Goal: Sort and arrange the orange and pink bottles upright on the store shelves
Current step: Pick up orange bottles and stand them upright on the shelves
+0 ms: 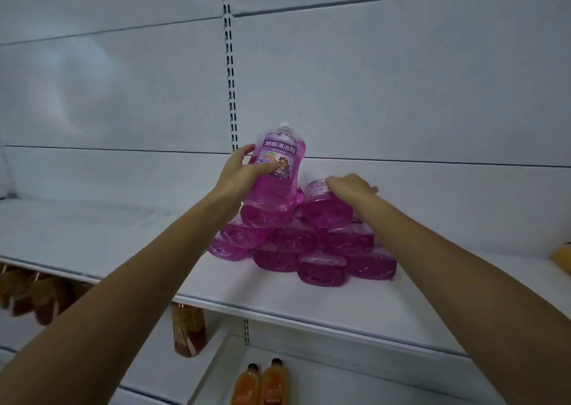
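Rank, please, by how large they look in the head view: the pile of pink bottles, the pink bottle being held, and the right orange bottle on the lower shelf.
1. pile of pink bottles
2. held pink bottle, in the left hand
3. orange bottle, partly cut off by the frame edge, so less certain

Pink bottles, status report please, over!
Left grip holds one pink bottle upright. Right grip on top bottle of lying pile, hold unclear. Nothing blocking the shelf.
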`<state>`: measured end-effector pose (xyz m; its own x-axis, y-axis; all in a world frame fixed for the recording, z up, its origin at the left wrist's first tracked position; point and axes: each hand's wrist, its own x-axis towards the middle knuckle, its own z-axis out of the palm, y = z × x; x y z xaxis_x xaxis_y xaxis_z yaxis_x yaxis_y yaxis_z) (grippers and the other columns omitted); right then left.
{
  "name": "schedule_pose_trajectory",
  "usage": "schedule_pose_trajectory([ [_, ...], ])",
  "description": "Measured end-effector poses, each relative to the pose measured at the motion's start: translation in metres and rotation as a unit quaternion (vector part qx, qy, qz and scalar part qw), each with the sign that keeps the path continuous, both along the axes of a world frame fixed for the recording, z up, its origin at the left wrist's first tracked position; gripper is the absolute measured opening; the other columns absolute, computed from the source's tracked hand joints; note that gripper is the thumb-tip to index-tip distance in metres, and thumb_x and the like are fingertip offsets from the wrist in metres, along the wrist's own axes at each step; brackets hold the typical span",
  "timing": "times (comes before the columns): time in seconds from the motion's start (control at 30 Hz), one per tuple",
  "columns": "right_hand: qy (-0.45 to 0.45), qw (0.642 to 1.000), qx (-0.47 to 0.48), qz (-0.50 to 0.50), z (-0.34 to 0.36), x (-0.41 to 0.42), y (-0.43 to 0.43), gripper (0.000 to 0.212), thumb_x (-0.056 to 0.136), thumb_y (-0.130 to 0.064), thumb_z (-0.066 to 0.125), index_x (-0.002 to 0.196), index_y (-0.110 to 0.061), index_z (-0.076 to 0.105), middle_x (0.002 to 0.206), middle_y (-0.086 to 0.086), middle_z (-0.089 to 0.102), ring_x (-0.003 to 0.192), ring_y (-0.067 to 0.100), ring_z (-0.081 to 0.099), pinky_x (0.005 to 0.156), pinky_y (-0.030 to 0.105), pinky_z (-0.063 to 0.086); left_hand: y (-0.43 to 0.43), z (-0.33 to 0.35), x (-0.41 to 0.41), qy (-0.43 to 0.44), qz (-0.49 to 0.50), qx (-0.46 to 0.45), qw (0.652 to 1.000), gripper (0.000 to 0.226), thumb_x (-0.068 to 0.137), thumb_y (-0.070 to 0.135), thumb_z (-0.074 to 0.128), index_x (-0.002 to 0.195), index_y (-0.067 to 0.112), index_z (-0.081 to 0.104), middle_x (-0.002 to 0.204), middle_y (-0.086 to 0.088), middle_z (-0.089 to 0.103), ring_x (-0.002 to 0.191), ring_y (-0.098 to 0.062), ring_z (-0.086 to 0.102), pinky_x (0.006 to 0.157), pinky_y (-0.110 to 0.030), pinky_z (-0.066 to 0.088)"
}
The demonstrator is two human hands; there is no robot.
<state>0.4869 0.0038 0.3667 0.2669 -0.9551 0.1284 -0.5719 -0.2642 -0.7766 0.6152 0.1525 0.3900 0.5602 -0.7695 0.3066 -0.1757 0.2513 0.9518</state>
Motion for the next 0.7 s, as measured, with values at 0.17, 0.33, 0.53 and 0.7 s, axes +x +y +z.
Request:
schedule_pose_trajectory([
  [0.17,-0.096,0.994,0.055,0.004,-0.015,0.012,-0.031,0.060,0.058,-0.039,0.042,0.104,-0.007,0.062,0.114,0.018,0.064,0.108,0.037,0.058,0.102,0.044,0.041,-0.028,0.012,0.007,-0.001,-0.035,0.026,0.999,0.047,0.083,0.010,0.066,0.128,0.006,0.050,0.110,-0.015,0.065,0.086,-0.029,0.067,0.076,-0.037,0.056],
  [0.33,-0.161,0.985,0.062,-0.016,-0.030,0.013,-0.045,0.060,0.057,-0.042,0.046,0.104,-0.008,0.061,0.111,0.019,0.064,0.109,0.039,0.057,0.099,0.050,0.044,-0.046,0.019,0.001,-0.068,-0.034,0.120,0.990,0.032,0.082,0.016,0.066,0.109,-0.001,0.063,0.087,-0.014,0.067,0.072,-0.026,0.064,0.067,-0.032,0.053],
  [0.53,-0.197,0.978,0.062,-0.018,-0.010,0.000,-0.001,0.052,0.074,-0.039,0.054,0.111,-0.002,0.057,0.112,0.017,0.062,0.104,0.035,0.060,0.094,0.047,0.049,-0.051,0.018,0.002,-0.142,-0.003,0.187,0.972,0.031,0.084,0.028,0.062,0.101,0.003,0.057,0.088,-0.013,0.058,0.077,-0.026,0.056,0.068,-0.032,0.045],
  [0.7,-0.176,0.984,0.008,-0.031,-0.009,-0.009,0.010,0.043,0.088,-0.034,0.054,0.106,0.005,0.062,0.113,0.018,0.064,0.105,0.032,0.060,0.092,0.041,0.046,-0.053,0.011,0.002,-0.201,0.087,0.123,0.968,0.032,0.090,0.037,0.047,0.077,0.008,0.051,0.074,-0.005,0.049,0.071,-0.022,0.044,0.055,-0.028,0.028],
])
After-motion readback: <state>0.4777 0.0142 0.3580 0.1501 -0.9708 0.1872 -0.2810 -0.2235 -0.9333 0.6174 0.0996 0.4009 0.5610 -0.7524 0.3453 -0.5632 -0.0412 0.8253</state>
